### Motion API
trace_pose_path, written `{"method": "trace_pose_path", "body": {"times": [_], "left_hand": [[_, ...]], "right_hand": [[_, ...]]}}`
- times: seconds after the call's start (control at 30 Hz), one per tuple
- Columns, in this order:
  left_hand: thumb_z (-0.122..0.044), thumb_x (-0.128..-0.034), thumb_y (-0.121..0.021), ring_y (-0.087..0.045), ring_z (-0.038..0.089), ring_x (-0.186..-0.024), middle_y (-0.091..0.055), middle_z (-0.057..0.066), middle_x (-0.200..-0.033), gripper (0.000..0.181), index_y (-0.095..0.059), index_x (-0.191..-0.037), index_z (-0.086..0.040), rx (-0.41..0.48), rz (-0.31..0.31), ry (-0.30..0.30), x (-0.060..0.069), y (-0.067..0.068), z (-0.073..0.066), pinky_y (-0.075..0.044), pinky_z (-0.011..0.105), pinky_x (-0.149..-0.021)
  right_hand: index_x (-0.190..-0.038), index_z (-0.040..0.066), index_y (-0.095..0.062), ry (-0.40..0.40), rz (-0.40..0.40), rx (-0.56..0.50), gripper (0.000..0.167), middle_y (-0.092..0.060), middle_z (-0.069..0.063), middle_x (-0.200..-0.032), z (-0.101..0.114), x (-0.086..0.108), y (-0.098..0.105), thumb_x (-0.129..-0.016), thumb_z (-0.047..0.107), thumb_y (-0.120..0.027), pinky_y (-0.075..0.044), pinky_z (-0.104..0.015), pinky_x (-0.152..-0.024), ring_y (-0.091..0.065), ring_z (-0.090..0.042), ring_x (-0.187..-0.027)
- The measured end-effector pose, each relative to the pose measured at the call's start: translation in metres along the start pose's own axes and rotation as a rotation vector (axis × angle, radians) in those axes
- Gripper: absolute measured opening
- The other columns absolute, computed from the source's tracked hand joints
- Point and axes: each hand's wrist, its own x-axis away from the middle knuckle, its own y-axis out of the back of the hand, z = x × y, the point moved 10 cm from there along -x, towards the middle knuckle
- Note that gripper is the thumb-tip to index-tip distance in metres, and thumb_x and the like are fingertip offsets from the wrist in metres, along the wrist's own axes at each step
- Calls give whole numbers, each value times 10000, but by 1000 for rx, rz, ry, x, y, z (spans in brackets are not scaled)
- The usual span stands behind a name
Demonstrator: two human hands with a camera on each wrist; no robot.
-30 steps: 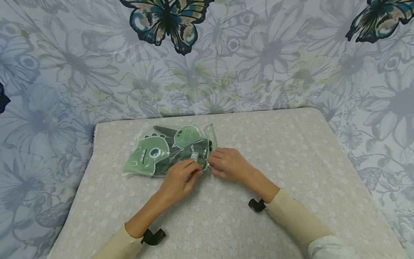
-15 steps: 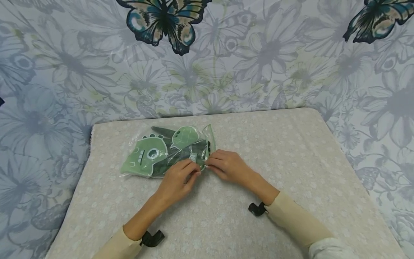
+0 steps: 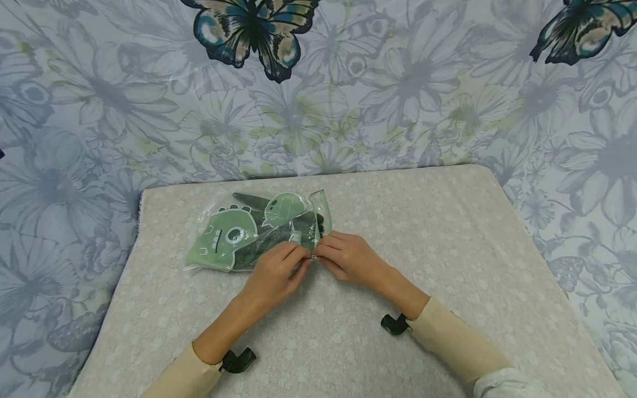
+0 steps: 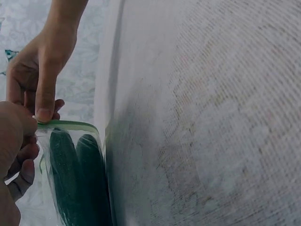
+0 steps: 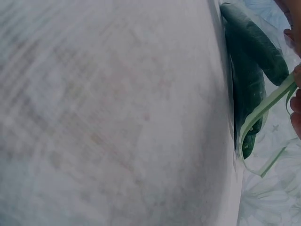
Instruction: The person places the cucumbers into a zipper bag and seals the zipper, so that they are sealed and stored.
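Observation:
A clear plastic zip bag [image 3: 221, 243] printed with light green dinosaurs lies on the table at left of centre in the head view. Inside it are dark green cucumbers [image 4: 66, 174], also visible in the right wrist view. My left hand [image 3: 276, 271] pinches the near corner of the bag's mouth. Right beside it, my right hand [image 3: 350, 257] pinches the same green-edged rim [image 5: 263, 106]. The fingertips of both hands nearly meet there and hide the pinched spot. The far end of the rim stands up and gapes.
A pale patterned cloth covers the table [image 3: 423, 232]. Behind it hangs a floral fabric backdrop [image 3: 413, 83] with large butterflies. Black camera mounts [image 3: 239, 361] sit at both wrists.
The fingertips of my two hands have drawn closer together at the bag's near corner. The right hand has shifted slightly left along the rim. The bag stays in place.

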Motion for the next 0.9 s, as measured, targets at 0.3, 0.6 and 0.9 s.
{"method": "trace_pose_path", "body": {"times": [0.3, 0.6, 0.9], "left_hand": [[-53, -958, -800, -622, 144, -833, -653, 27, -963, 125, -697, -1021, -87, 40, 3, 7, 0, -4, 0, -547, 275, -713], [-88, -988, -774, -609, 110, -827, -665, 1, -979, 103, -689, -1033, -124, 116, 38, 56, 2, -6, 2, -537, 280, -726], [-76, -988, -770, -568, 85, -778, -656, -9, -961, 101, -696, -1038, -123, 143, 26, 54, 4, -6, 0, -509, 261, -699]], "right_hand": [[-986, 176, -722, 53, 77, 53, 20, -692, 64, -959, -1, -10, -5, -986, 158, -713, -542, -263, -766, -620, -114, -843], [-945, 194, -711, 52, 196, 161, 81, -692, 81, -927, -17, -13, -13, -938, 156, -782, -528, -273, -759, -591, -123, -824], [-916, 206, -700, 47, 230, 228, 94, -689, 84, -925, -37, -11, -22, -942, 166, -780, -523, -274, -728, -577, -121, -810]]}}
